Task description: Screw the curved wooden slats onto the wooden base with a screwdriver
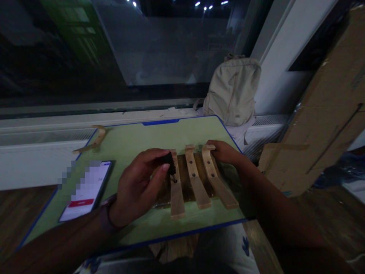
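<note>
My left hand [142, 182] is closed around a stubby black screwdriver [170, 161]. Its thin metal tip points down at a screw hole in the left wooden hook [177, 198]. Beside that stand a middle wooden hook [196, 182] and a right wooden hook [215, 177], each with two dark screws showing. All three lie across a glossy brown panel [184, 179] on the table. My right hand [226, 152] is closed at the curved far end of the right hook; its fingertips are partly hidden behind the wood.
A phone [88, 190] with a lit screen lies left on the green, blue-edged table [131, 139]. Another curved wooden piece [98, 137] sits at the far left edge. Behind are a beige backpack [234, 91] and a window. Large cardboard [322, 106] leans at right.
</note>
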`<state>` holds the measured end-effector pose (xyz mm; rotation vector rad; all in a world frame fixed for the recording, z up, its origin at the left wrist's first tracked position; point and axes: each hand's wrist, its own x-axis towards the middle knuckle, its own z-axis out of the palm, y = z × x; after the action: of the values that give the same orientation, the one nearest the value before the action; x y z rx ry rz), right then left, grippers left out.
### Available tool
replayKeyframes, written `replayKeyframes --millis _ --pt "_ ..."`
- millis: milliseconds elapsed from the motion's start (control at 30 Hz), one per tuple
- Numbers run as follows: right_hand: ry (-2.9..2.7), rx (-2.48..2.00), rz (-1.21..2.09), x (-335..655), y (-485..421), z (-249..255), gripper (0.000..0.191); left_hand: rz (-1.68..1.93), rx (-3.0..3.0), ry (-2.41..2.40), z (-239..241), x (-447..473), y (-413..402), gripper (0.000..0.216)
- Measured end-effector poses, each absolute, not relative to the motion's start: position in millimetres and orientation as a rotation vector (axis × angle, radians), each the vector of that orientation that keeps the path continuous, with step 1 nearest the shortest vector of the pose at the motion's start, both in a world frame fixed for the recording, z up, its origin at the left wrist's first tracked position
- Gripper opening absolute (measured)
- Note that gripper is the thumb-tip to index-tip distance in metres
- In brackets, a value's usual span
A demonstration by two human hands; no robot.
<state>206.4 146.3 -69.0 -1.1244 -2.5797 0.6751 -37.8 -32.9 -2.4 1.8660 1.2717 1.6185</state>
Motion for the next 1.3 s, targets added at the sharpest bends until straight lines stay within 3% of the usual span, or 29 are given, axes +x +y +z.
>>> replayKeyframes --millis 467,1300 --pt "-2.584 -1.131 0.649 206.2 145.4 -67.9 0.011 1.52 1.941 1.168 -3.3 -40.5 -31.8 0.04" --pt "-2.584 -1.133 0.664 206.4 144.9 -67.9 0.012 1.576 1.885 1.112 -1.1 -38.6 -31.6 0.032"
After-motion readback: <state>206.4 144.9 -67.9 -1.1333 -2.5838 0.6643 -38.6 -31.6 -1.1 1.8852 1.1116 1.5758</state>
